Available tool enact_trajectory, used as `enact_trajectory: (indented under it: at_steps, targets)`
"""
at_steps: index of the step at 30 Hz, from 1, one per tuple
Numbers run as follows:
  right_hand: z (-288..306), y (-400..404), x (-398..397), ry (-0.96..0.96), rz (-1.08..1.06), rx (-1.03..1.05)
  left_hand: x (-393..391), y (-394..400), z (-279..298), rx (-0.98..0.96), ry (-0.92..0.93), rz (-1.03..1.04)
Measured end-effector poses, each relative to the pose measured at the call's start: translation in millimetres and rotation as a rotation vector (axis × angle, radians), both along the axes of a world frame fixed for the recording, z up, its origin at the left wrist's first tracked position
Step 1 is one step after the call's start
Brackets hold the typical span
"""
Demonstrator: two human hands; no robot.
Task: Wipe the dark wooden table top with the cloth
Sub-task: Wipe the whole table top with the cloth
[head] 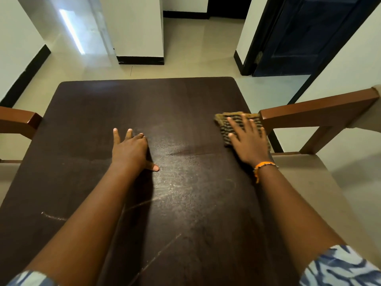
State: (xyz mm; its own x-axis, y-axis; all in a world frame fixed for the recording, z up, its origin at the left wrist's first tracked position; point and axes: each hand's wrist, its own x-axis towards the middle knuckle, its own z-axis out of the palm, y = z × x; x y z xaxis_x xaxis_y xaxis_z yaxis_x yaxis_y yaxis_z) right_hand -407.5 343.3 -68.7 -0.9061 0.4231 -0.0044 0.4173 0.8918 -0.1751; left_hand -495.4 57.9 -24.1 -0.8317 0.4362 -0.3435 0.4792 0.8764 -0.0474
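Note:
The dark wooden table top point(107, 112) fills the middle of the head view, with dusty smears and pale scratches near its centre and front. A striped brown and tan cloth point(223, 120) lies flat at the table's right edge. My right hand point(247, 141) presses down on the cloth with fingers spread, covering most of it. My left hand point(129, 147) rests flat on the bare wood near the table's middle, fingers apart, holding nothing.
A wooden chair point(321, 112) with a tan seat stands tight against the table's right side, its armrest just beyond the cloth. Another chair arm point(18, 120) pokes in at the left. Tiled floor, white walls and a dark blue door point(305, 38) lie beyond.

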Motion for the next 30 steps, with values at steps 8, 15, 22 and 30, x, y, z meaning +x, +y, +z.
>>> enact_trajectory:
  at_steps: [8,15,22,30]
  targets:
    - [0,-45,-4,0.028,-0.153,-0.001,-4,-9,-8,0.119,-0.043,0.016]
    - [-2,-202,-65,0.080,0.132,-0.036,-19,-90,-11,0.267,-0.038,0.167]
    - [1,-295,-88,0.060,0.388,-0.116,-13,-174,-14,0.156,-0.076,0.315]
    - [1,-173,-50,0.058,0.040,0.002,-9,-189,-20,0.255,0.006,0.315]
